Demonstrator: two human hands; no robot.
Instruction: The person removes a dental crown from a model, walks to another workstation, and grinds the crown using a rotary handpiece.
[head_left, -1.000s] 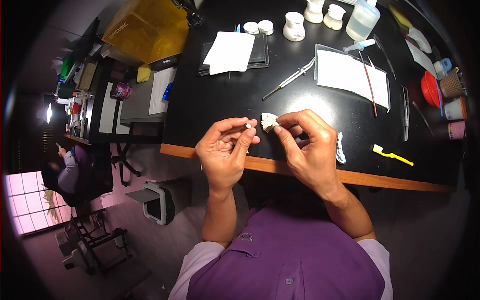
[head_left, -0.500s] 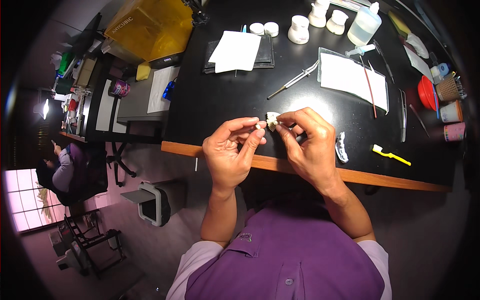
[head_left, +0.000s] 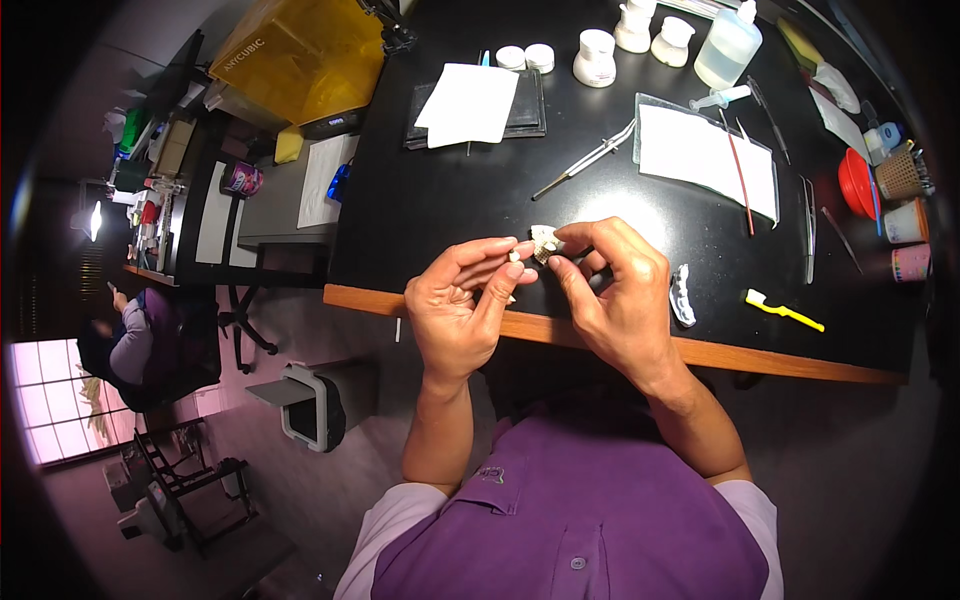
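Observation:
Over the front edge of the black table, my left hand (head_left: 458, 310) pinches a small white tooth-shaped piece (head_left: 515, 257) between thumb and fingertips. Just to its right, my right hand (head_left: 628, 295) grips a cream dental model (head_left: 543, 242) between thumb and index finger. The two hands are close together, with the small piece beside the model's left side. My fingers cover part of the model. A white, arch-shaped dental piece (head_left: 682, 298) lies on the table to the right of my right hand, and past it a yellow toothbrush (head_left: 785, 311).
Metal tweezers (head_left: 590, 160) and a white pad (head_left: 705, 165) with a red-handled tool (head_left: 737, 175) lie ahead. White jars (head_left: 596, 60) and a clear bottle (head_left: 728, 48) stand at the back. A red bowl (head_left: 855, 184) is far right. Another person (head_left: 140, 335) sits at far left.
The small white piece has turned slightly in my left fingertips. The dental model has tilted a little in my right hand. Both hands stay nearly in place.

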